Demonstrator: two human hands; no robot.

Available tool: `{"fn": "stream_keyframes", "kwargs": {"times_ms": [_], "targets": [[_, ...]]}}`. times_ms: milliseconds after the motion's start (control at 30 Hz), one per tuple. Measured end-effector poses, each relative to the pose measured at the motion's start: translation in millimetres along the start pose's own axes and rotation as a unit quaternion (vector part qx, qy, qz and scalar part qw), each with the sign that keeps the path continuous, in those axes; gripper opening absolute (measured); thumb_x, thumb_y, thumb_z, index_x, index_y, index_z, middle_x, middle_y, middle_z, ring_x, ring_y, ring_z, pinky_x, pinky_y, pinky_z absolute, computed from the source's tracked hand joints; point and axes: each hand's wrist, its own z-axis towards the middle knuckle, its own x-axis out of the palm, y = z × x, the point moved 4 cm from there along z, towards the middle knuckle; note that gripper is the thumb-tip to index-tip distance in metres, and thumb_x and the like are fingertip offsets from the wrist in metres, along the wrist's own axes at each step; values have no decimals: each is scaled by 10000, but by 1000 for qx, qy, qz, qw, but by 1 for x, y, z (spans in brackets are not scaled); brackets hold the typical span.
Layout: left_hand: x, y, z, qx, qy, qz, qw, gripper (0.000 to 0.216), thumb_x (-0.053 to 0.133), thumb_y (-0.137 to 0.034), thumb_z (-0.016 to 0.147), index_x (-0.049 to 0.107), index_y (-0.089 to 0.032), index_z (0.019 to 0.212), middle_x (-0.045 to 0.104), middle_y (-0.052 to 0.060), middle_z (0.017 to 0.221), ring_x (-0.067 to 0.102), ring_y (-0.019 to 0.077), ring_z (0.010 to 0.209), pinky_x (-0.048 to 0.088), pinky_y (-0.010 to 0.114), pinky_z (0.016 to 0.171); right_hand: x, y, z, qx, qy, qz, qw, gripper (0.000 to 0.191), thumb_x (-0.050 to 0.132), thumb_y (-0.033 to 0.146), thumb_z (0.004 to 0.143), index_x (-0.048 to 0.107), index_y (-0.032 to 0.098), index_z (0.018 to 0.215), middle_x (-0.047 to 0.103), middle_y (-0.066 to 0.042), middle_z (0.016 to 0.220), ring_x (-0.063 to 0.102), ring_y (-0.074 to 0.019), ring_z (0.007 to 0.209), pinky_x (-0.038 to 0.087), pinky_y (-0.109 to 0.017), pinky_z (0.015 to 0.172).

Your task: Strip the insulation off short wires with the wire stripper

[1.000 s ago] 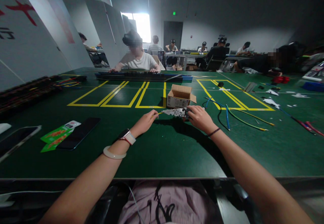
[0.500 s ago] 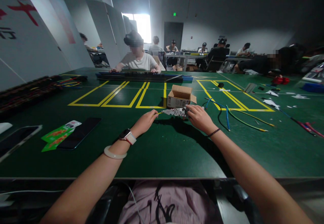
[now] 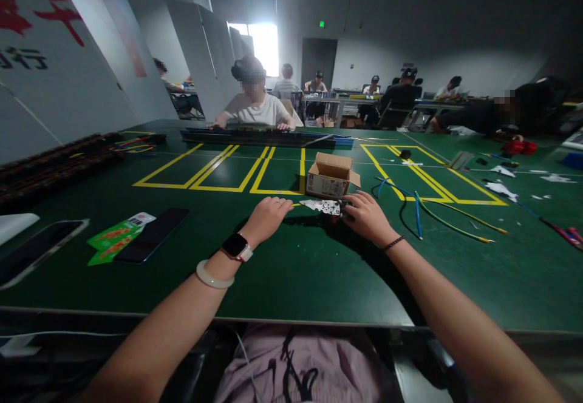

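My right hand [image 3: 367, 216] is closed around the dark handles of a pair of wire strippers [image 3: 322, 207], whose silver, hole-punched jaws point left. My left hand [image 3: 269, 216] pinches a thin yellow wire [image 3: 296, 204], most of it hidden by the fingers. The wire's end reaches the tip of the strippers; whether the jaws grip it is too small to tell. Just beyond both hands stands an open cardboard box [image 3: 331, 175]. Blue and green-yellow wires [image 3: 449, 221] with bare ends lie right of my right hand.
The green table [image 3: 282, 287] carries yellow tape outlines. At left lie a dark phone [image 3: 157, 233], a green packet [image 3: 119, 236] and another phone [image 3: 40, 251]. Dark rails [image 3: 264, 138] lie across the far side, before a seated person [image 3: 257, 102]. Paper scraps [image 3: 501, 190] are at right.
The view has shifted slightly to the left. My left hand has turned, its back now facing up more, and the watch face shows more fully. Both hands keep their hold.
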Motion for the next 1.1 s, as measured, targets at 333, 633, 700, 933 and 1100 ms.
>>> {"fn": "stream_keyframes", "kwargs": {"times_ms": [333, 633, 700, 933, 1100], "targets": [[-5, -1, -1, 3, -21, -15, 1000, 350, 292, -237, 1014, 584, -80, 1124, 645, 150, 964, 581, 259, 862, 408, 381, 739, -5, -4, -1, 14, -18, 19, 1000, 142, 575, 146, 797, 660, 164, 909, 603, -134, 1267, 562, -262, 1108, 452, -433, 926], [-6, -8, 1, 39, -10, 1, 999, 345, 278, -229, 1017, 588, -85, 1069, 637, 141, 934, 576, 243, 819, 376, 359, 705, 4, -4, -3, -3, 41, 22, 999, 173, 645, 341, 807, 699, 184, 855, 652, -114, 1163, 613, -247, 1021, 400, -489, 1014], [-8, -10, 0, 50, -18, 27, 998, 329, 290, -223, 1016, 583, -87, 1080, 641, 132, 928, 575, 236, 812, 376, 352, 696, 0, -5, -2, -18, 31, 26, 999, 224, 646, 402, 813, 712, 190, 842, 667, -108, 1126, 619, -240, 1002, 394, -494, 1020], [-15, -17, -2, 90, -58, 115, 988, 200, 415, -164, 981, 569, -91, 1086, 649, 89, 898, 579, 207, 781, 377, 324, 660, -16, -3, -1, -85, -9, 17, 996, 321, 633, 476, 819, 705, 204, 665, 703, -74, 984, 621, -222, 922, 433, -455, 985], [-17, -18, -1, 79, -56, 93, 991, 194, 420, -167, 981, 571, -94, 1079, 650, 84, 908, 583, 197, 784, 387, 313, 664, -21, -3, -3, -74, -72, 27, 994, 330, 617, 372, 852, 646, 195, 575, 696, -88, 1044, 612, -221, 944, 496, -393, 883]]}}
